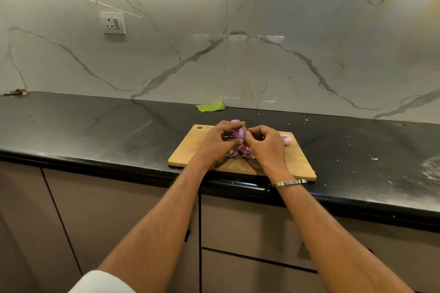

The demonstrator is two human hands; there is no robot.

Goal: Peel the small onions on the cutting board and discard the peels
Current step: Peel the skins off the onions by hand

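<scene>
A wooden cutting board (190, 150) lies on the black counter near its front edge. Above the board, my left hand (215, 144) grips a small purple onion (238, 133) between thumb and fingers. My right hand (266, 147) pinches at the onion's right side, where its skin is. Purple peels (240, 151) lie on the board under my hands. Another small onion (287, 139) rests on the board to the right, and a further one (235, 121) shows just behind my left fingers. My hands hide the middle of the board.
The black counter (95, 126) runs left and right of the board, with white specks and a dusty patch (431, 169) at the right. A green scrap (210, 107) lies against the marble wall. A socket (112, 23) is on the wall. Cabinet fronts stand below.
</scene>
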